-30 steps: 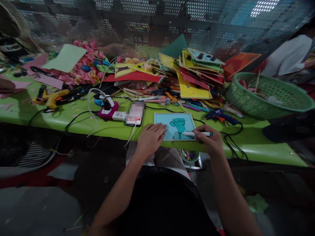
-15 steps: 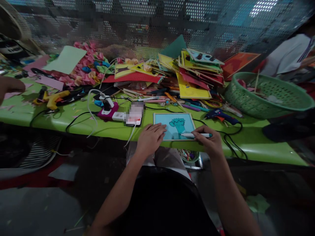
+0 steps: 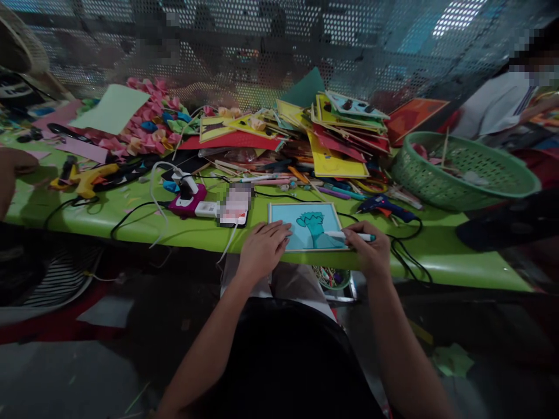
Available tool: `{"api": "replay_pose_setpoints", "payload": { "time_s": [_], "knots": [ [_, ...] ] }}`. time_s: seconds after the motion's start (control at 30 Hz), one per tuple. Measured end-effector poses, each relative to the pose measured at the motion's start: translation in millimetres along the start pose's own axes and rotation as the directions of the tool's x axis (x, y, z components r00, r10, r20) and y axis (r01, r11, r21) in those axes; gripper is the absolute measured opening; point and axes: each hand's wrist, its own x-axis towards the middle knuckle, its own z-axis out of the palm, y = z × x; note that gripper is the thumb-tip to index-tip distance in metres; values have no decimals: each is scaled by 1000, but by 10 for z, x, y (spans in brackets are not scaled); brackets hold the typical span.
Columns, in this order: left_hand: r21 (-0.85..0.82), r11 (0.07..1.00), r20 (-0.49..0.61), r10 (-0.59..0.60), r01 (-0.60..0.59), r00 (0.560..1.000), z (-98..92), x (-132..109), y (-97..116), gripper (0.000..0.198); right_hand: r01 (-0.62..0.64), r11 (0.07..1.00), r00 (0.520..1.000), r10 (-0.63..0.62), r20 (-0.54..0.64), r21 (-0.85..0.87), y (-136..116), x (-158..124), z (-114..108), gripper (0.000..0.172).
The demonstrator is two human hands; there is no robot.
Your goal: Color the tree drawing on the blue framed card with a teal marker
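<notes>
A light blue card (image 3: 279,213) with a pale border lies near the table's front edge. It bears a teal drawing (image 3: 311,223) of a figure with spiky hair, seen as head, ear and shoulders. My left hand (image 3: 265,243) lies flat over the card's lower left corner, fingers stretched out. My right hand (image 3: 370,247) grips a white marker (image 3: 335,234) with a teal end. The marker points left, its tip at or close to the figure's shoulder; whether it touches the card I cannot tell.
A purple power adapter (image 3: 187,201) and a phone (image 3: 236,203) lie left of the card. On the right are a blue glue gun (image 3: 386,206) and a green basket (image 3: 467,189). Behind stand piled cards (image 3: 336,157) and pink folded paper (image 3: 151,125). Another person's hand (image 3: 15,166) rests far left.
Teal colour now covers more of the figure's shoulder, towards the lower right. My right hand with the marker has shifted slightly; my left hand stays on the card. The view has turned a little.
</notes>
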Motion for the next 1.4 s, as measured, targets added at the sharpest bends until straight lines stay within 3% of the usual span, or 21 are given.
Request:
{"api": "replay_pose_setpoints", "payload": {
  "time_s": [0.63, 1.4],
  "knots": [
    [3, 1000, 15, -3, 3, 1000, 5, -2, -7, 28, -11, 1000, 999, 11, -38, 9, 28, 6, 11, 15],
    [8, 1000, 11, -2, 2, 1000, -4, -3, -2, 27, -11, 1000, 999, 10, 47, 22, 41, 19, -2, 17]
  ]
}}
